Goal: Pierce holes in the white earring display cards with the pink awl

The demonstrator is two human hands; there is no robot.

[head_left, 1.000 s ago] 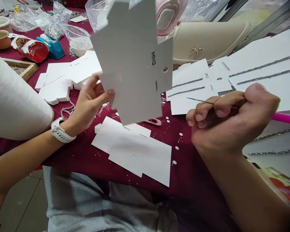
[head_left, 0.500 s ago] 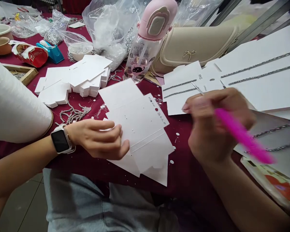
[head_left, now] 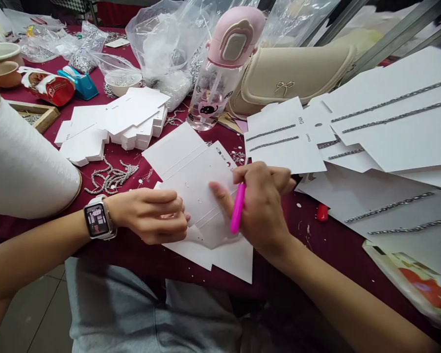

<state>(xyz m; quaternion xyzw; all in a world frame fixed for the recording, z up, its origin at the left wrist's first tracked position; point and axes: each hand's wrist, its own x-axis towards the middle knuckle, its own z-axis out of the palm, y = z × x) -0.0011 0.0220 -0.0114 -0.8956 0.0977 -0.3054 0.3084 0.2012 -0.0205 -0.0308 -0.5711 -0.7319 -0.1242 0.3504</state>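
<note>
The lower left edge of a white card (head_left: 183, 171) is in the curled fingers of my left hand (head_left: 158, 215). This card has fold lines, small dark holes and tiny print along its upper right side. More white cards (head_left: 231, 260) lie beneath it on the dark red cloth. My right hand (head_left: 260, 211) is over the card's right part, closed around a slim bright pink handle (head_left: 238, 211). The tool's tip is not clear here. To the right, a white card (head_left: 279, 152) carries two strips of silver chain.
Behind my left hand are loose silver chains (head_left: 112, 175) and a stack of white cards (head_left: 132, 117). A large white spool (head_left: 25, 157) stands left. A pink-lidded bottle (head_left: 209, 93) and beige bag (head_left: 301, 68) stand behind. More chained cards (head_left: 397, 105) are at right.
My right hand has moved left with the pink-handled tool, from beside the chained cards to over the held card. That card has shifted slightly left. My left hand keeps nearly the same place.
</note>
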